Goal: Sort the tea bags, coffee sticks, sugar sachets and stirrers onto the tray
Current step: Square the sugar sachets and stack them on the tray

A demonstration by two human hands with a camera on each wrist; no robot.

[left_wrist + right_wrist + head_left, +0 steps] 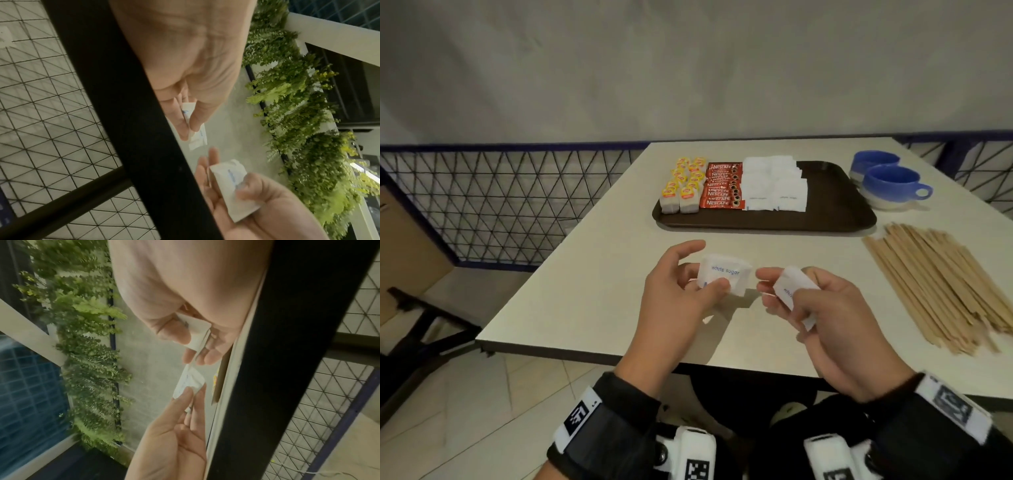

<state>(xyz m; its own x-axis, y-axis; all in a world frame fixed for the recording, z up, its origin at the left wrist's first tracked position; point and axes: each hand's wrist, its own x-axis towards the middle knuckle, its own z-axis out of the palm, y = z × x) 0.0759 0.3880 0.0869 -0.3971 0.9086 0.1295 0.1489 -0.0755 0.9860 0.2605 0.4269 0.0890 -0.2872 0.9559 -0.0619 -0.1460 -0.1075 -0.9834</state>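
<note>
- Left hand [681, 291] — over the near part of the counter [592, 274], thumb and fingers [719, 286] pinching a white sugar sachet [726, 274]; blue print "white sugar" faces up. Index finger lifted clear of the sachet.
- Right hand [828, 315] — just beside the left, apart from it, fingers curled around a second sugar sachet [791, 287], thumb pressing across it. This sachet is tilted, its print only partly readable.
- Both sachets are held above the counter, not lying on it, and do not touch each other.
- Wrist views confirm both grips: the left wrist view shows the sachet between thumb and fingertips, the right wrist view the same for the other hand. Background there is blurred foliage and wire mesh.
- Right of the hands: wooden stirrers [941, 287] lie in a loose fanned heap on the counter, off the tray.
- Farther back: dark brown tray [835, 209]. On its left end, tea bags [683, 185] with yellow tags in two rows; next to them, red coffee sticks [722, 186] stacked in one column; next again, sorted white sugar sachets [774, 183] in overlapping rows. The right part of the tray is bare.
- Beyond the tray's right end: two blue cups [890, 181], one behind the other, on the counter.
- Behind the counter: dark mesh railing [517, 198] and a pale wall.
</note>
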